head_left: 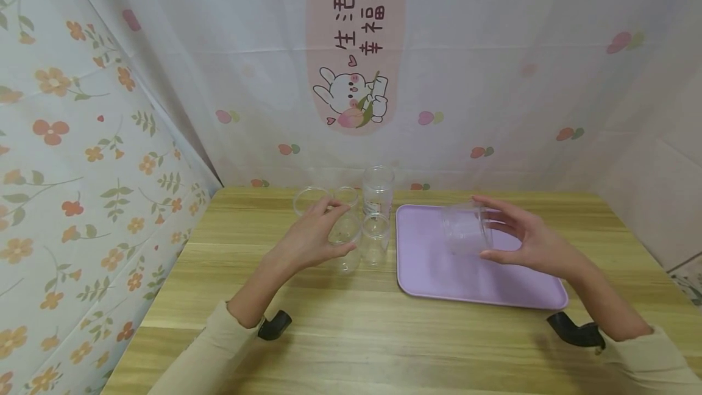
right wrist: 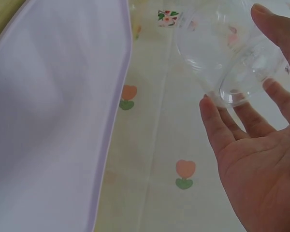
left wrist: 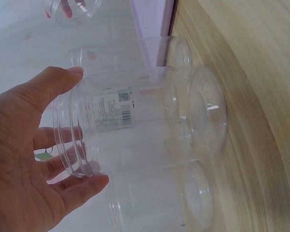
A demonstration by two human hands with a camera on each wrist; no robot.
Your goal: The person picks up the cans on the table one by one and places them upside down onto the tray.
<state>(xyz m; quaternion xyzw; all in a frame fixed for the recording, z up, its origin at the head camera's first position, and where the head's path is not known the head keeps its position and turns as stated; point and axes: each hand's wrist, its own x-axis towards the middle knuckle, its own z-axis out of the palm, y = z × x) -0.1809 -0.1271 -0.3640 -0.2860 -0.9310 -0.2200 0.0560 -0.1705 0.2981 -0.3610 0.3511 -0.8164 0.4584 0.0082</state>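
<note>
My left hand spans the rim of a clear plastic jar that stands upright on the table, thumb on one side and fingers on the other. Through its wall a white barcode label shows in the left wrist view. Over the purple tray, my right hand holds another clear plastic jar, tilted sideways. Fingers and thumb go around one end of it, as the right wrist view also shows. Close beside the left hand's jar stands a narrower clear jar.
Behind these stand a tall clear jar and, behind my left hand, more clear jars, partly hidden. The wooden table ends at a printed curtain at the back. A flowered cloth hangs at the left.
</note>
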